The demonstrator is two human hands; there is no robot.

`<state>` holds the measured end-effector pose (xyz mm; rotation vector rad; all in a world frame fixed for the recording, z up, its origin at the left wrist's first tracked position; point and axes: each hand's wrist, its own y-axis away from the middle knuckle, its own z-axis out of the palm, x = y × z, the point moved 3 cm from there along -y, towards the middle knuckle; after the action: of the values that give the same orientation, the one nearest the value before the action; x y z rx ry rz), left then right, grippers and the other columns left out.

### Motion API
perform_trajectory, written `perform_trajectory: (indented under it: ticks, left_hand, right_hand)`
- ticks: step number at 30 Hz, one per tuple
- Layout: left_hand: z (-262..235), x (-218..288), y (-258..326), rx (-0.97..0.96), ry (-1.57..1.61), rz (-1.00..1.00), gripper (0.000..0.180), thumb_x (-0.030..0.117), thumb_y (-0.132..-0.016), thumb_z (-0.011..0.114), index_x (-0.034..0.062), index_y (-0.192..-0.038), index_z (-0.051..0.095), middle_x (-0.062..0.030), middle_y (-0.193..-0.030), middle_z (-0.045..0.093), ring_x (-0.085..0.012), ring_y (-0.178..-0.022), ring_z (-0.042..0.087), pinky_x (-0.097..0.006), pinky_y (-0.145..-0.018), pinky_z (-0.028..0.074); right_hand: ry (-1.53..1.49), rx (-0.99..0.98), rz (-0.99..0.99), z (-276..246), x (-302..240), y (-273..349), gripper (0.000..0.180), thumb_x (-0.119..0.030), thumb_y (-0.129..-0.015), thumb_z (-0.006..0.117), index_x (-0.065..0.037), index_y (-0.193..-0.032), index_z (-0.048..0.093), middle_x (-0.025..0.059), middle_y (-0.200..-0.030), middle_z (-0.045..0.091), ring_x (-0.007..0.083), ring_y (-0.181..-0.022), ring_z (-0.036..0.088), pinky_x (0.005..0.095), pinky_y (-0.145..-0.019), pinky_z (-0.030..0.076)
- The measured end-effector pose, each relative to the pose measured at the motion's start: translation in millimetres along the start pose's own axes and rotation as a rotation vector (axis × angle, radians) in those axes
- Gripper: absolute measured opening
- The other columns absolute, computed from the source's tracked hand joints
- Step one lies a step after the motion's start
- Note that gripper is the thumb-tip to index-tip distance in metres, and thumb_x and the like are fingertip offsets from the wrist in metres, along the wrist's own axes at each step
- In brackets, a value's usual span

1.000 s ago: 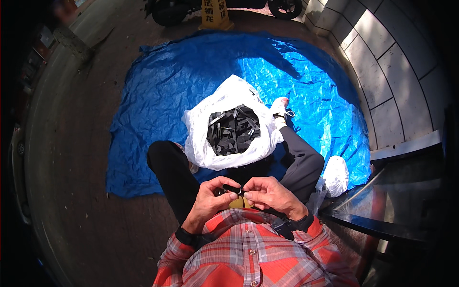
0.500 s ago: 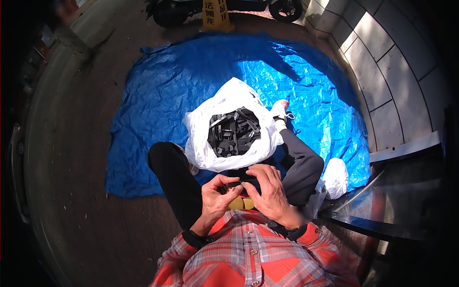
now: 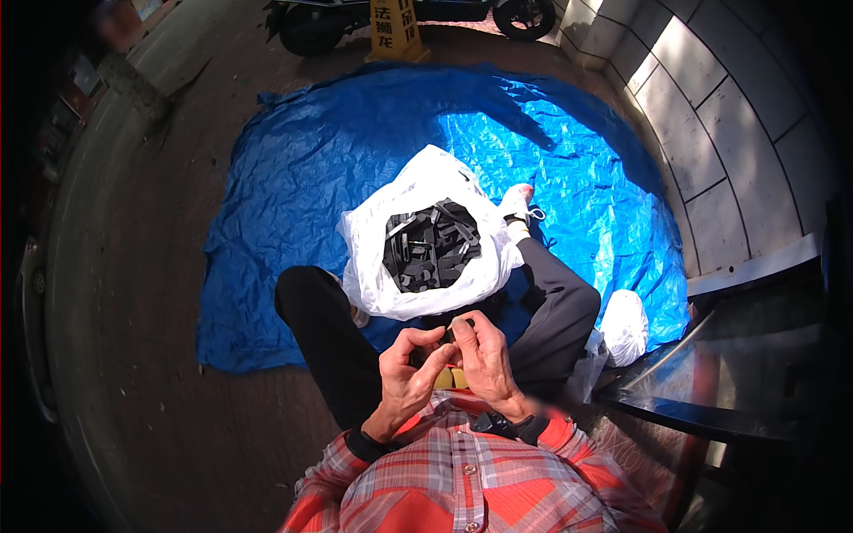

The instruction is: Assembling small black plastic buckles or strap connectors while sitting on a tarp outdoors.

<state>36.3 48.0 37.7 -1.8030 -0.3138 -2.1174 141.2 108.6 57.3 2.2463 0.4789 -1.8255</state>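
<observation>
In front of my belly, my left hand (image 3: 405, 377) and my right hand (image 3: 485, 362) meet fingertip to fingertip. Both pinch a small black piece (image 3: 448, 337), mostly covered by the fingers, so its exact kind is unclear. Just beyond them, between my legs, stands a white plastic bag (image 3: 431, 174) with its mouth spread wide. Many small black strips and blocks (image 3: 434, 253) fill it, a few with pale or shiny edges. Something yellow (image 3: 451, 378) shows in part below my hands.
A crumpled blue tarp (image 3: 293, 178) lies under the bag and my feet. A knotted white bag (image 3: 625, 329) rests by my right knee, next to a dark glossy surface (image 3: 702, 382). Beyond the tarp are a yellow floor sign (image 3: 396, 35) and a parked scooter (image 3: 311, 31). A tiled wall (image 3: 711, 142) rises at right.
My right hand has drawn in toward the left, its fingers now curled up more tightly around the small black piece. The left hand has barely shifted. The bag stays in place.
</observation>
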Motion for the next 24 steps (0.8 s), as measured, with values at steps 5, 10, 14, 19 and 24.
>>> perform_trajectory:
  ticks: [5,10,14,19,24]
  left_hand:
    - [-0.8,-3.1,1.2,-0.017,0.275,-0.182,0.015,0.005,-0.081,0.062,0.0003,-0.092,0.052,-0.0006,-0.071,0.053,-0.0039,-0.054,0.044,-0.018,-0.049,0.036]
    - [2.9,-5.2,2.2,0.008,0.411,-0.269,0.012,0.006,-0.082,0.06,0.003,-0.086,0.049,-0.0008,-0.069,0.05,-0.0033,-0.049,0.036,-0.019,-0.044,0.027]
    - [-1.8,-13.8,0.6,-0.069,0.587,-0.365,0.012,0.006,-0.082,0.06,0.0032,-0.086,0.049,0.0,-0.066,0.048,-0.0035,-0.048,0.034,-0.019,-0.043,0.026]
    - [1.9,-4.9,1.0,-0.015,0.606,-0.511,0.01,0.004,-0.082,0.057,0.0014,-0.09,0.052,0.0013,-0.061,0.045,-0.0037,-0.047,0.034,-0.018,-0.042,0.025]
    - [1.7,5.2,0.3,-0.002,0.48,-0.479,0.011,0.003,-0.082,0.056,-0.0004,-0.093,0.055,0.0014,-0.059,0.046,-0.0032,-0.045,0.033,-0.018,-0.042,0.024]
  right_hand:
    - [-0.289,-0.06,0.273,0.6,0.5,5.8,0.025,-0.025,-0.092,0.046,-0.002,-0.084,0.051,-0.0016,-0.061,0.049,0.0028,-0.049,0.043,0.0189,-0.043,0.034]
    - [-0.016,-0.019,-0.056,-0.7,-7.1,5.0,0.016,-0.015,-0.089,0.051,0.0,-0.083,0.051,0.0059,-0.061,0.052,0.0125,-0.049,0.049,0.0252,-0.045,0.039]
    - [0.143,0.029,-0.355,-2.3,-13.7,3.4,0.01,-0.009,-0.086,0.053,0.0,-0.083,0.051,0.0107,-0.061,0.053,0.0212,-0.049,0.052,0.0293,-0.047,0.041]
    - [0.006,-0.085,-0.048,-6.1,-1.6,4.5,0.011,-0.009,-0.087,0.05,0.0,-0.082,0.051,0.0138,-0.066,0.056,0.0271,-0.053,0.057,0.0332,-0.049,0.044]
    - [-0.127,-0.128,0.081,-6.8,1.0,5.3,0.019,-0.019,-0.091,0.049,-0.002,-0.084,0.051,-0.0013,-0.06,0.051,0.0041,-0.049,0.046,0.0196,-0.044,0.038]
